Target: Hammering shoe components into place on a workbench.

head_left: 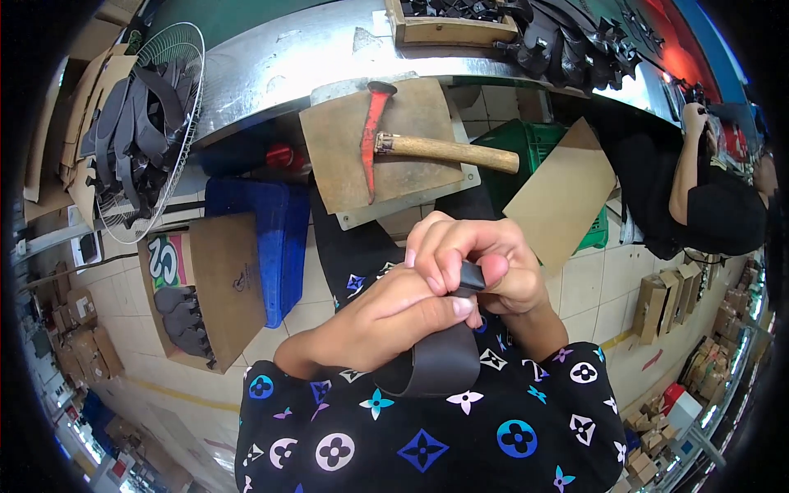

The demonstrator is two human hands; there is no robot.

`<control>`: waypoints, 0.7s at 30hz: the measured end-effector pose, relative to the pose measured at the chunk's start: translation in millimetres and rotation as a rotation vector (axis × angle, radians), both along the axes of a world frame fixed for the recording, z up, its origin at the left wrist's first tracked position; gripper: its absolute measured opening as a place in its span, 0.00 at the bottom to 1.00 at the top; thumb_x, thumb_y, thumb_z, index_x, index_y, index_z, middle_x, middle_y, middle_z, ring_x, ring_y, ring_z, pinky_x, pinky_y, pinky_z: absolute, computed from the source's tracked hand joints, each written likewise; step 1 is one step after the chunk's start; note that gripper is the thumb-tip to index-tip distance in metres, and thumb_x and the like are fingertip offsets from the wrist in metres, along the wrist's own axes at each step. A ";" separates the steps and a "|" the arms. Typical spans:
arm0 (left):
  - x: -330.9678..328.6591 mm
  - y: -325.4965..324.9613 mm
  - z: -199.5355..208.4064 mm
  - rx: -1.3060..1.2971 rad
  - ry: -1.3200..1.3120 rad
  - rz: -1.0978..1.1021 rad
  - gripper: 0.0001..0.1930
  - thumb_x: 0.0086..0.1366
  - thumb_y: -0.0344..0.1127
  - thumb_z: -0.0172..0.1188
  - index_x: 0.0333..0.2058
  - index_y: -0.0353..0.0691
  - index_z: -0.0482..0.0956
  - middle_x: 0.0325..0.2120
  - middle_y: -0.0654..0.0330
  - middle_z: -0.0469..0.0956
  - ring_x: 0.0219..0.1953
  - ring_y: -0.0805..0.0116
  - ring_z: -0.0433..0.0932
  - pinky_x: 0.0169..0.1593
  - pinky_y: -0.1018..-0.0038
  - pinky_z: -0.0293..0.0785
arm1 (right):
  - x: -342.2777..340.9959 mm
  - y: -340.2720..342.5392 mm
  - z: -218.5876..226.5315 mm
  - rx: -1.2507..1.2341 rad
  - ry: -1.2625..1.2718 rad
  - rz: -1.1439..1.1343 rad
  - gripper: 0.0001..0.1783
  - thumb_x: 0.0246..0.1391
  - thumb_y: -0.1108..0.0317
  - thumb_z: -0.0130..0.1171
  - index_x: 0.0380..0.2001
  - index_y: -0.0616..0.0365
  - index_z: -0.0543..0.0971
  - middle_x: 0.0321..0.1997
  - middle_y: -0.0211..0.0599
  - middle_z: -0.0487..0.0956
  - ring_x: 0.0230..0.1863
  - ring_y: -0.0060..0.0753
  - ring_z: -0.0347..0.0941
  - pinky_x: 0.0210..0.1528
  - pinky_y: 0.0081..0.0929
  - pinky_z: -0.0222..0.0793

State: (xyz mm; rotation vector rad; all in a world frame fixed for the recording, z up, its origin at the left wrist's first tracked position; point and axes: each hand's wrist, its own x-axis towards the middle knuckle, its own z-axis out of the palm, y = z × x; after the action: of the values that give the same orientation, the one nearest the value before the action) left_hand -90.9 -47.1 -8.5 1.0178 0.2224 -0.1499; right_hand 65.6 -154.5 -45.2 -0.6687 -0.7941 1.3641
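A dark, smooth leather strap is in both my hands, just in front of my body. My left hand is closed round it, thumb pressed along the near side. Fingers of my right hand curl over the strap's upper end and pinch it with the thumb; a short dark end sticks up between them. Below the hands the strap bends into a wide loop against my patterned black clothing. Beyond them a hammer with a red head and wooden handle lies on a brown board.
Similar dark straps fill a white wire basket at the left. Below it stand an open cardboard box and a blue bin. A metal bench bears a wooden tray and black pieces. At right are a cardboard sheet and another person.
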 end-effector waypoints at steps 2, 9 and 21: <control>-1.2 1.1 3.4 0.028 0.010 -0.036 0.16 0.74 0.38 0.48 0.40 0.28 0.78 0.39 0.54 0.78 0.46 0.66 0.75 0.54 0.72 0.68 | -2.3 2.7 -2.0 0.091 -0.033 -0.024 0.32 0.63 0.40 0.54 0.36 0.65 0.80 0.40 0.44 0.77 0.46 0.34 0.71 0.50 0.27 0.67; -0.1 3.3 2.2 0.020 -0.004 -0.076 0.16 0.75 0.37 0.48 0.40 0.29 0.79 0.39 0.55 0.78 0.47 0.67 0.75 0.55 0.72 0.69 | -2.1 0.2 -3.5 0.093 0.008 -0.042 0.31 0.64 0.40 0.54 0.37 0.65 0.80 0.40 0.43 0.78 0.49 0.35 0.70 0.50 0.28 0.67; -10.8 -10.2 8.9 0.066 -0.046 0.045 0.17 0.74 0.38 0.49 0.52 0.29 0.71 0.48 0.54 0.74 0.54 0.66 0.72 0.59 0.71 0.65 | -6.2 -12.1 22.5 0.146 -0.438 -0.179 0.19 0.57 0.60 0.59 0.46 0.62 0.80 0.47 0.51 0.84 0.58 0.52 0.76 0.69 0.50 0.48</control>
State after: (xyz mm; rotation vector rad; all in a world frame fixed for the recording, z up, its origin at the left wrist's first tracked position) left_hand -101.8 -57.3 0.3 1.0802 0.2092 -0.0788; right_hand 59.4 -166.6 -22.7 -0.9151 -1.1409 0.9965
